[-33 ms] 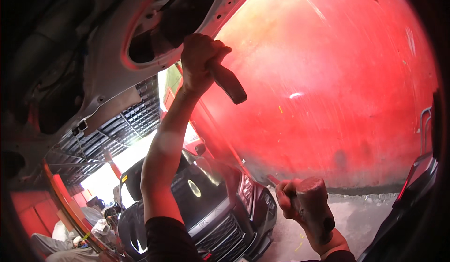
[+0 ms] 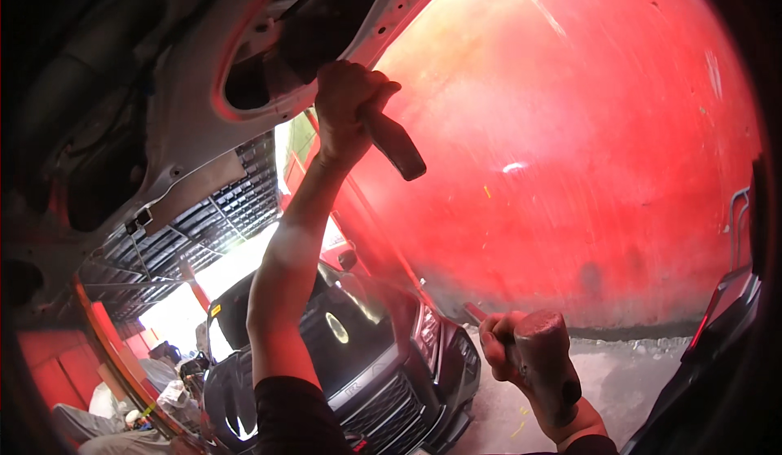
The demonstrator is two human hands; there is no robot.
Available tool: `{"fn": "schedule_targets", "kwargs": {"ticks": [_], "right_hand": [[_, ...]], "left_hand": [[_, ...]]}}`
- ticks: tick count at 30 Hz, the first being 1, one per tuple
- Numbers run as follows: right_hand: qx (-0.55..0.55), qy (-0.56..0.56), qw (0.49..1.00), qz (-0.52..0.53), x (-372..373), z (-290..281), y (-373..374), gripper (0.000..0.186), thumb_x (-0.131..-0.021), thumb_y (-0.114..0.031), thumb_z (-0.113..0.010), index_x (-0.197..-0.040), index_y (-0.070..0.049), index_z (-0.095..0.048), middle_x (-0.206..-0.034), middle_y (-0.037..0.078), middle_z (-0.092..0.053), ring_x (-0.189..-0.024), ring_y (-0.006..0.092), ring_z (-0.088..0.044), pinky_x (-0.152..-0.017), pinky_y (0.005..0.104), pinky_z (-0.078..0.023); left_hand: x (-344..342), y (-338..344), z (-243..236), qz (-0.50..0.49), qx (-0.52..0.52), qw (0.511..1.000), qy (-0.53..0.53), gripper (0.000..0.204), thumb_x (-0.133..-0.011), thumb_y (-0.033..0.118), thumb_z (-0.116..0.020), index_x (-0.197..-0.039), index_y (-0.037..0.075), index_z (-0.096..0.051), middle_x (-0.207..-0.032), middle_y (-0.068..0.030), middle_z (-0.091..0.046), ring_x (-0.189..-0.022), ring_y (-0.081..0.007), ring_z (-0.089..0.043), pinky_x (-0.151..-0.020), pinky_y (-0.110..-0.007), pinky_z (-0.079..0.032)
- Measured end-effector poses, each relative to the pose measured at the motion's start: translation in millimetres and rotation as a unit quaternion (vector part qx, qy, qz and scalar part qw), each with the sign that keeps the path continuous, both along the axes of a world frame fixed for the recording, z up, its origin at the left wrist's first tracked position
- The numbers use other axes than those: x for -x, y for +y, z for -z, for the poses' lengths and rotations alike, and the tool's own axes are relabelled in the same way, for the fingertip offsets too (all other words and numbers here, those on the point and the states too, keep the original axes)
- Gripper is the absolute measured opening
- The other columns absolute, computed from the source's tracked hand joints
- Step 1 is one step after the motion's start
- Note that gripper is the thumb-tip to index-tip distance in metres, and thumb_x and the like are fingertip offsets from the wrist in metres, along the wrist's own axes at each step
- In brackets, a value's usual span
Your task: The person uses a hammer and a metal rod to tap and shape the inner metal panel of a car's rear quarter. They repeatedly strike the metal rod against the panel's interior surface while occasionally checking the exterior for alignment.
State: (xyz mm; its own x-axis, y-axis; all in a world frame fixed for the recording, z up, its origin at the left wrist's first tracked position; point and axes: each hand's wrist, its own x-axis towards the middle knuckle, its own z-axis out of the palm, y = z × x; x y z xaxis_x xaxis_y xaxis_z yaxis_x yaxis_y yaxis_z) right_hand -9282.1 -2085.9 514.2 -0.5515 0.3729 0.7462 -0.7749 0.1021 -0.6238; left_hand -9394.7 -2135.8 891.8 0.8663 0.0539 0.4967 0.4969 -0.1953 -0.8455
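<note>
My left hand [image 2: 342, 113] is raised and closed around a dark, blunt-ended bar [image 2: 397, 147]; the bar's end slants down to the right, and its other end is hidden. The fist is right at the lower edge of a raised vehicle panel [image 2: 191, 117], beside a large rounded opening in it. Whether the bar touches the panel, I cannot tell. Lower right, my right hand [image 2: 503, 342] grips the handle of a mallet [image 2: 544, 353]. The mallet's thick, worn, cylindrical head faces me, and its handle end sticks out to the left. It is well apart from the panel.
A black car [image 2: 366, 349] is parked below, its front toward me. On the right stands a red-lit wall [image 2: 554, 186], and a dark vehicle edge [image 2: 717, 333] at far right. Bags and covered items [image 2: 122, 418] lie at lower left, under a metal roof [image 2: 204, 211].
</note>
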Motion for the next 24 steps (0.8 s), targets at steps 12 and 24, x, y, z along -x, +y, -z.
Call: {"fn": "schedule_targets", "kwargs": {"ticks": [12,24], "right_hand": [[-0.344,-0.002,0.813,0.470,13,-15,-6,0.013,-0.073,-0.015,-0.059,-0.069,-0.003,-0.059,-0.054,0.012,-0.054,-0.049,0.0317,-0.055,-0.048,0.0414,-0.040],[-0.316,0.045,0.835,0.449,16,-16,-1,0.019,-0.070,-0.011,-0.059,-0.053,-0.008,-0.051,-0.050,0.013,-0.044,-0.046,0.0320,-0.047,-0.048,0.0436,-0.035]], "left_hand": [[19,13,-13,0.002,-0.105,0.994,-0.033,0.019,-0.070,0.000,-0.077,-0.068,0.004,-0.058,-0.065,-0.0054,-0.048,-0.067,-0.0236,-0.045,-0.063,-0.035,-0.037],[22,18,-16,0.031,-0.102,0.993,-0.053,0.024,-0.070,-0.002,-0.078,-0.066,0.004,-0.054,-0.063,-0.0057,-0.048,-0.065,-0.0238,-0.043,-0.062,-0.037,-0.037]]}}
